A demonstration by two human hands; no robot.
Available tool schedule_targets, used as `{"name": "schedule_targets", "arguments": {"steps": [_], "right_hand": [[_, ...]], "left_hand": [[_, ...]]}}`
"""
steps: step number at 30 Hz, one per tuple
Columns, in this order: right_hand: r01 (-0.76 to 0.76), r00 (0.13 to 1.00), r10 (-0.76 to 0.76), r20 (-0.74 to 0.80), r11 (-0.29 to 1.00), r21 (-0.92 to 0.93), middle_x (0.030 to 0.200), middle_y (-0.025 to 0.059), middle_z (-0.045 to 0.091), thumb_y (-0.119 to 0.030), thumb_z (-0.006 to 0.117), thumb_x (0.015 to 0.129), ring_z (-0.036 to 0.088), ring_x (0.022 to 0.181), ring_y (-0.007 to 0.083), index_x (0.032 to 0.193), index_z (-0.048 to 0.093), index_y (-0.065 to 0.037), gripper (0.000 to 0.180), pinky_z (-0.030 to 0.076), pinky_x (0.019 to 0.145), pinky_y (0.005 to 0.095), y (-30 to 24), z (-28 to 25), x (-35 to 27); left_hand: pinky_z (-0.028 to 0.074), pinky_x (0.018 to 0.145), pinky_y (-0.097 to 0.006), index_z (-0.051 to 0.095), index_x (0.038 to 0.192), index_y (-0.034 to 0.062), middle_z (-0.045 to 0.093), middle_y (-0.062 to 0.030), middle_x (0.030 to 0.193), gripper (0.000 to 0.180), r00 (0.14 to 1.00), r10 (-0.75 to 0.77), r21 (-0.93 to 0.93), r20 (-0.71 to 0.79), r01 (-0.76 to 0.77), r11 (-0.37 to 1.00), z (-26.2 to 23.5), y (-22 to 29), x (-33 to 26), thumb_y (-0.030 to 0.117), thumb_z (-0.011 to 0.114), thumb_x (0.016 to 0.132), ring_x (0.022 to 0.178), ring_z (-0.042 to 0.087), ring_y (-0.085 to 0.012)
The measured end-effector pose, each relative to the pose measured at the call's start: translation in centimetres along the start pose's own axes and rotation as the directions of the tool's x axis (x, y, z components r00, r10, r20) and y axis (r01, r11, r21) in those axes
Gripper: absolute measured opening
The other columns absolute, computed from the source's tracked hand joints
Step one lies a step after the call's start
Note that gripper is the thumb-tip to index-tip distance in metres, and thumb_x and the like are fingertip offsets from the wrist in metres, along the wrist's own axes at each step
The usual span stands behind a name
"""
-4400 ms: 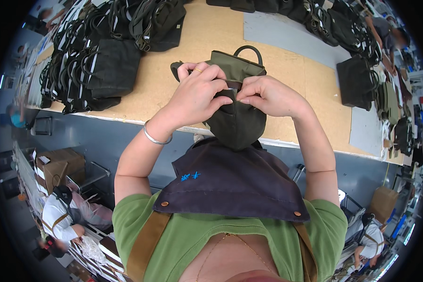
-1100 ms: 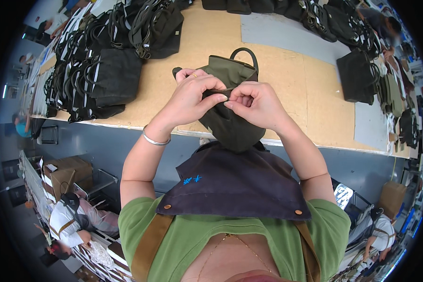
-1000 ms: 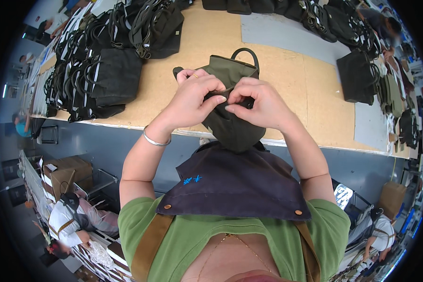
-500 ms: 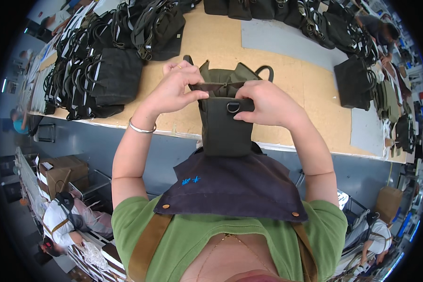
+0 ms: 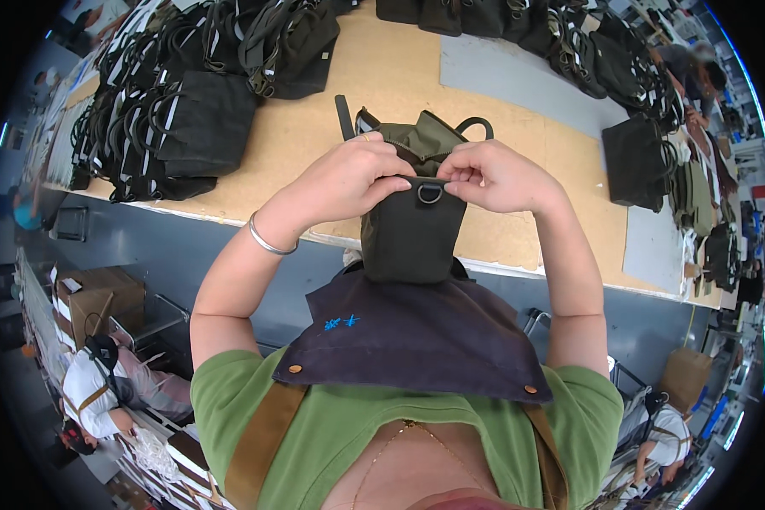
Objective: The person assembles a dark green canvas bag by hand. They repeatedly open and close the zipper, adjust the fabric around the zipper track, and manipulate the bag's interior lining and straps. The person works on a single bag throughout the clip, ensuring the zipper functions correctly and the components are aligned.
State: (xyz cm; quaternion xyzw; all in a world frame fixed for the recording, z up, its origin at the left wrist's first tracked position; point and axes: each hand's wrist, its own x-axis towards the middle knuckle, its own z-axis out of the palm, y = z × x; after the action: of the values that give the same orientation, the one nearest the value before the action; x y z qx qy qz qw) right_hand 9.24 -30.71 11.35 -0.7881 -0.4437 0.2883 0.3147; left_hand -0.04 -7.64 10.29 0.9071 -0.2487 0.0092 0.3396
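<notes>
I hold an olive-green fabric bag [image 5: 412, 234] up in front of my chest, above the table's near edge. My left hand [image 5: 348, 178] grips the bag's top edge from the left, fingers curled over the opening. My right hand [image 5: 489, 174] pinches the same edge from the right, beside a metal ring [image 5: 429, 194] on the bag's front. The bag's handle loops and a dark strap stick up behind my hands. A silver bangle sits on my left wrist.
A tan worktable [image 5: 382, 81] carries a stack of dark bags [image 5: 187, 93] at the left, more dark bags along the far edge and the right side [image 5: 633, 157], and a grey mat [image 5: 518, 76]. People sit at lower left [image 5: 102, 391] and lower right.
Earlier the bag sat bunched and low between my hands. Now it hangs straighter and higher, its front with the metal ring facing me, my hands spread along its top edge.
</notes>
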Motion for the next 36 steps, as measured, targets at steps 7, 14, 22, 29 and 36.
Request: {"name": "schedule_targets", "arguments": {"steps": [7,14,22,29,36], "right_hand": [[0.110,0.994,-0.108,0.032,0.992,-0.064,0.087,0.0124,0.062,-0.008,0.059,0.088,0.060,0.079,0.0272,0.095,0.065,0.000,0.012,0.047,0.071,0.0354,0.0,0.3,0.4],[0.217,0.976,-0.217,-0.019,0.976,-0.024,0.086,0.0142,0.060,-0.009,0.058,0.090,0.059,0.082,0.0307,0.093,0.062,0.001,0.012,0.047,0.071,0.0381,0.0,1.4,0.8],[0.346,0.924,-0.367,-0.107,0.922,-0.173,0.079,0.0098,0.056,-0.008,0.062,0.083,0.057,0.078,0.0282,0.089,0.062,-0.004,0.007,0.048,0.068,0.0381,-2.1,2.4,-1.7],[0.217,0.909,-0.332,-0.251,0.893,-0.395,0.076,0.0061,0.053,-0.007,0.065,0.075,0.058,0.080,0.0251,0.088,0.062,-0.008,0.014,0.049,0.070,0.0383,3.7,8.3,-2.1],[0.156,0.656,-0.291,-0.696,0.955,-0.253,0.093,0.0085,0.060,-0.012,0.068,0.082,0.058,0.091,0.0262,0.101,0.064,-0.009,0.019,0.049,0.078,0.0377,5.8,10.1,-4.5]], "left_hand": [[0.041,0.072,-0.036,0.069,0.089,0.0022,0.054,-0.0101,0.067,0.008,0.998,0.024,-0.059,-0.053,-0.028,0.998,0.8,-0.5,-0.1,0.008,0.066,0.084,0.071,0.048,-0.0257],[0.039,0.069,-0.034,0.067,0.085,0.0033,0.055,-0.0082,0.067,0.006,0.996,0.014,-0.098,-0.092,-0.023,0.995,1.6,-0.5,-0.3,0.010,0.065,0.086,0.067,0.047,-0.0242],[0.035,0.066,-0.033,0.068,0.081,0.0090,0.050,-0.0037,0.065,0.003,0.969,0.167,-0.011,-0.183,-0.172,0.985,1.6,1.9,-1.1,0.009,0.069,0.079,0.065,0.044,-0.0211],[0.034,0.066,-0.031,0.065,0.082,0.0180,0.044,0.0043,0.066,0.012,0.932,0.284,0.398,-0.226,-0.177,0.900,8.4,-2.1,-2.5,0.022,0.072,0.073,0.073,0.047,-0.0155],[0.041,0.079,-0.033,0.068,0.099,0.0149,0.053,-0.0021,0.081,0.023,0.858,0.132,0.119,-0.497,-0.084,0.989,10.0,-2.1,-6.4,0.026,0.072,0.079,0.087,0.050,-0.0210]]}}
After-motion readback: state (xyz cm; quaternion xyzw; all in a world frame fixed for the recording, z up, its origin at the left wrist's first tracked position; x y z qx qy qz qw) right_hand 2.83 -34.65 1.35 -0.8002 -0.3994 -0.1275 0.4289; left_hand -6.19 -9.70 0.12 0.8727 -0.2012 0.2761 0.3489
